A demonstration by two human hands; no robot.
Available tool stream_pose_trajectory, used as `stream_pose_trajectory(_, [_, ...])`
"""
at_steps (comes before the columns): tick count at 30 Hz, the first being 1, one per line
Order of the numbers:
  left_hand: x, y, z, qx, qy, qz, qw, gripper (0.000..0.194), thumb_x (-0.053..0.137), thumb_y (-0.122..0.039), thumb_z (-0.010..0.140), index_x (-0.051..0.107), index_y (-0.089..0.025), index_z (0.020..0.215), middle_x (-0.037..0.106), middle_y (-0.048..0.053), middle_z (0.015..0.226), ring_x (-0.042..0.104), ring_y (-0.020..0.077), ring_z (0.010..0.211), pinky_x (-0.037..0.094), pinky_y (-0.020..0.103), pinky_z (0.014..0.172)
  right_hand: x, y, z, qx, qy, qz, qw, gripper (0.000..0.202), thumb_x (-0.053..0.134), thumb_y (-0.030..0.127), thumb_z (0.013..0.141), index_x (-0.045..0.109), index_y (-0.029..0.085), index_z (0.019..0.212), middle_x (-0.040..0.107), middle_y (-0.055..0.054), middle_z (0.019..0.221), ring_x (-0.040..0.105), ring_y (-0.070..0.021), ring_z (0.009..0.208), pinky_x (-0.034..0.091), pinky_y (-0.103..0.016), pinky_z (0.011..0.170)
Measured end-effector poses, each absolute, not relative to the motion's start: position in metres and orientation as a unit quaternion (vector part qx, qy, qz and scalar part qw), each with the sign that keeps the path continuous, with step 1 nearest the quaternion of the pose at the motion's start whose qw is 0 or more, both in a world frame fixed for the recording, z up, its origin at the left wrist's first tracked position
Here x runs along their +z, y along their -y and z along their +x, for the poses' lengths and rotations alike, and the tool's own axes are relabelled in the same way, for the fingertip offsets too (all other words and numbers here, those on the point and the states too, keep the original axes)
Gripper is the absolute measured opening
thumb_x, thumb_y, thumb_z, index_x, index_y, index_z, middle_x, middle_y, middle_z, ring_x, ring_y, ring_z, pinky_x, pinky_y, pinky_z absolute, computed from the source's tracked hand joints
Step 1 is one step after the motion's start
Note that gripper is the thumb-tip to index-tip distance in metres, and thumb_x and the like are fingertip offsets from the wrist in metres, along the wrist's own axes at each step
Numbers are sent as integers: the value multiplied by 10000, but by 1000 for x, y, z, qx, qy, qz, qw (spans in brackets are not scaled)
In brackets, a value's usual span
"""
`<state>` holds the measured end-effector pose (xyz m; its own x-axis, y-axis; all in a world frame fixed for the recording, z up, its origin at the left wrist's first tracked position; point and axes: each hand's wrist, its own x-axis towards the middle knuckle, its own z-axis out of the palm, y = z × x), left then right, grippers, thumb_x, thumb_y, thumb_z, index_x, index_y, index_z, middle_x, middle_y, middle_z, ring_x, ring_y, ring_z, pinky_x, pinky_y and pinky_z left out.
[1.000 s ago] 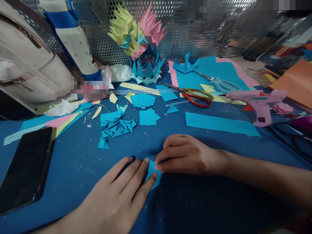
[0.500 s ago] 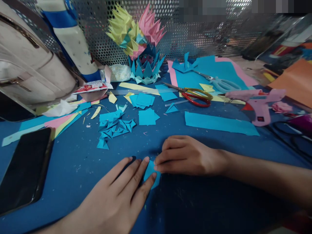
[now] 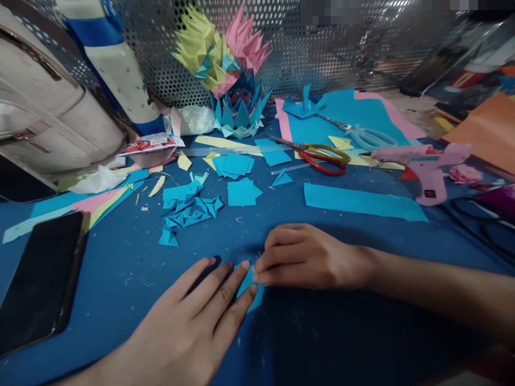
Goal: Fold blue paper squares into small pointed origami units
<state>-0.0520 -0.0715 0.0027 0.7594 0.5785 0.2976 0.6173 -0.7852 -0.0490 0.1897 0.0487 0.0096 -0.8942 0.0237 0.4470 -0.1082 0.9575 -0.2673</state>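
A small piece of blue paper (image 3: 257, 299) lies flat on the dark blue tabletop, partly covered by fingers. With its fingers stretched out and slightly spread, my left hand (image 3: 193, 313) presses down on the paper's left part. My right hand (image 3: 308, 257) has curled fingers, and its thumb and fingertips pinch the paper's right edge. Beyond the hands are several folded blue paper pieces (image 3: 187, 209) in a heap and a few blue paper squares (image 3: 241, 192). A long blue paper strip (image 3: 362, 202) lies behind my right hand.
A phone (image 3: 40, 279) lies at the left, with a bottle (image 3: 116, 69) and a bag (image 3: 52, 107) behind. Scissors with red and yellow handles (image 3: 325, 155), light-blue scissors (image 3: 366, 136) and a pink glue gun (image 3: 430, 166) sit farther right. Folded paper flowers (image 3: 239, 110) stand at the back.
My left index finger has slid slightly upward along the paper, covering a bit more of it. My right hand keeps almost the same place.
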Motion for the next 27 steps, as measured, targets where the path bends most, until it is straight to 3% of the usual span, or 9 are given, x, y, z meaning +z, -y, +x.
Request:
stream_pose_trajectory(8, [3,67,-51,-140,326,-934,53,374,396,-250,1034,608,-171,1332,627,89,1346,538,259,1215,275,436,1107,10,-50,191,136,969,28,204,122,574,195,983,680,142,954,729,-26,964,561,-141,877,453,-286,800])
stream_pose_trajectory(16, [2,68,-52,-132,328,-935,32,406,393,-223,1022,566,-102,1369,582,96,1401,531,258,1208,268,425,1121,9,-51,192,148,966,38,207,158,627,264,958,677,137,878,728,-17,902,572,-144,849,450,-296,735])
stream_pose_trajectory(22, [5,65,-50,-158,346,-925,22,395,355,-184,1026,624,-127,1309,652,97,1244,539,242,1175,283,404,1111,10,-44,192,49,973,-14,225,197,557,323,997,677,167,1000,718,-8,1115,562,-166,925,419,-334,786])
stream_pose_trajectory(27, [7,65,-47,-172,353,-920,13,390,351,-184,1028,665,-134,1255,664,97,1138,560,243,1104,303,400,1095,11,-39,189,22,983,-54,174,297,468,375,1033,626,182,1193,684,-20,1110,542,-174,947,391,-350,815])
